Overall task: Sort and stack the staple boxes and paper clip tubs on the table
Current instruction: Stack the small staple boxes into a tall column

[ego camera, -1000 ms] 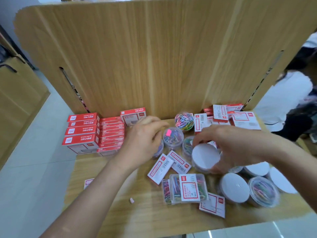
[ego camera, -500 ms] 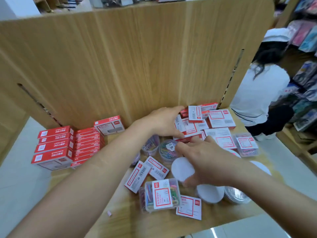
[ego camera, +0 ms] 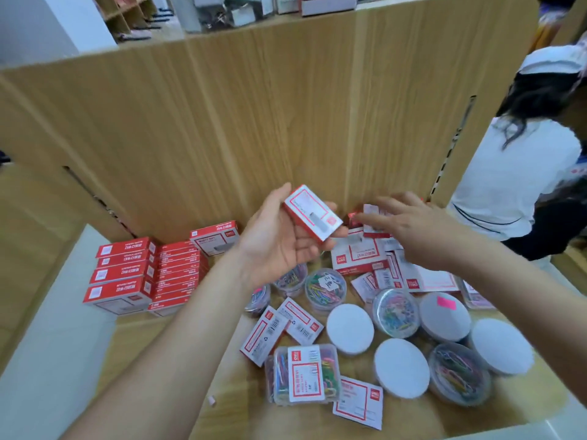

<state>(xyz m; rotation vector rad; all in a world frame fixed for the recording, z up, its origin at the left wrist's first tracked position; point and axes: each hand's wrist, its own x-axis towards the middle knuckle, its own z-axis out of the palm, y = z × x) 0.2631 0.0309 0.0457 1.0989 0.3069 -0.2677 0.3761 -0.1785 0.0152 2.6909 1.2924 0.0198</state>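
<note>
Surface: a light wood table (ego camera: 413, 417), backed on its far side by an upright wood panel (ego camera: 286, 122). Shop shelving (ego camera: 222, 11) shows beyond the panel. At far right a person in a white top (ego camera: 514, 173) faces away.

Far left: stacked staple boxes (ego camera: 124, 274), red and white, in neat columns beside the panel. Far right: a loose heap of staple boxes (ego camera: 359, 255), lying at mixed angles. Near right: round paper clip tubs (ego camera: 395, 312), some showing white lids, some showing coloured clips. Near centre: a rectangular clear tub (ego camera: 303, 379) of clips, with flat boxes on either side.

Left hand (ego camera: 279, 246): palm up, raised above the table at centre, thumb and curled fingers gripping one staple box (ego camera: 313, 217), which is tilted.

Right hand (ego camera: 409, 230): palm down, fingers extended and spread over the loose heap near the panel. It is blurred; contact with the boxes cannot be confirmed.
</note>
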